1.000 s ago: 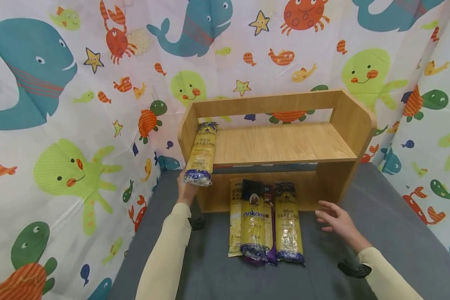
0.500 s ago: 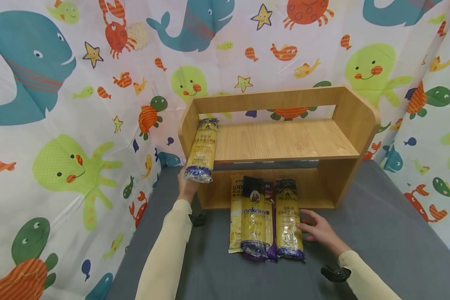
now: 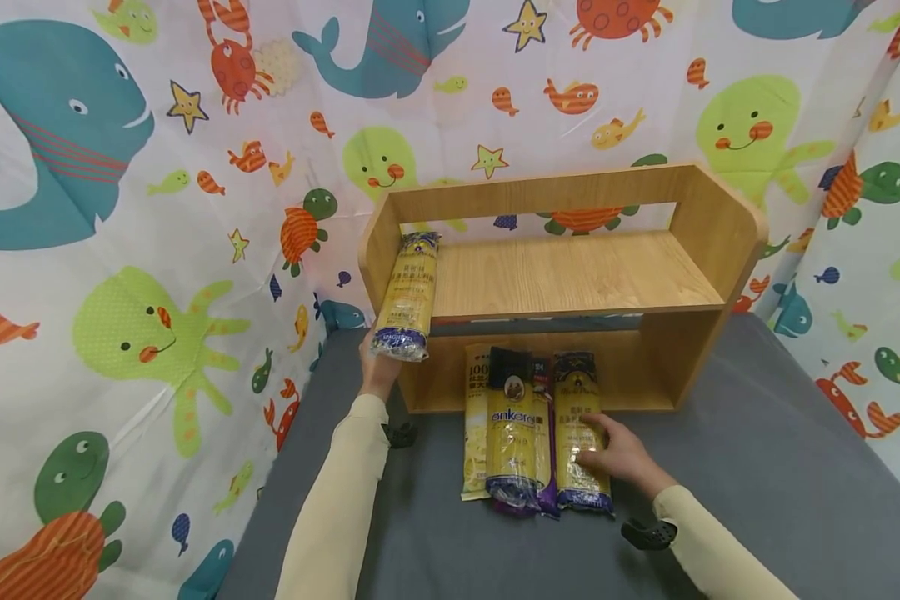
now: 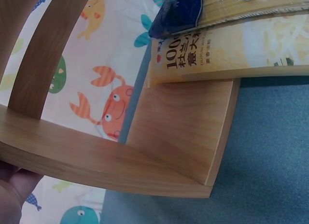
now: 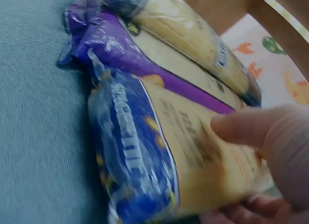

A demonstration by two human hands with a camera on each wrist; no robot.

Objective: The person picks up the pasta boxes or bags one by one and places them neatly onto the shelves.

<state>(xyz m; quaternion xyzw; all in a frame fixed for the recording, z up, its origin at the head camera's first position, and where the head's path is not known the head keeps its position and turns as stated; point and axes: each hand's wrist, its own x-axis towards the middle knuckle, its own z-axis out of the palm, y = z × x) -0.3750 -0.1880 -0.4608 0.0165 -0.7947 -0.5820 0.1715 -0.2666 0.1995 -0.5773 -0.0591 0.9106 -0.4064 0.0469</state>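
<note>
On the upper shelf's left end lies a yellow packet of spaghetti, its blue end jutting over the front edge. My left hand is at the left side panel of the wooden shelf, below that packet; the panel and packet hide its fingers. In the left wrist view the left hand shows just outside the panel's edge. My right hand grips another spaghetti packet, the rightmost below. In the right wrist view the thumb lies over this packet, with other fingers low along its side.
Left of the gripped packet stand a purple-edged packet, an "ankara" pasta packet and a pale yellow pasta packet, leaning into the lower compartment. The grey table runs back to a patterned sheet.
My right hand has moved left from beside the shelf's lower right and taken hold of the rightmost spaghetti packet. The left hand stays at the shelf's left side.
</note>
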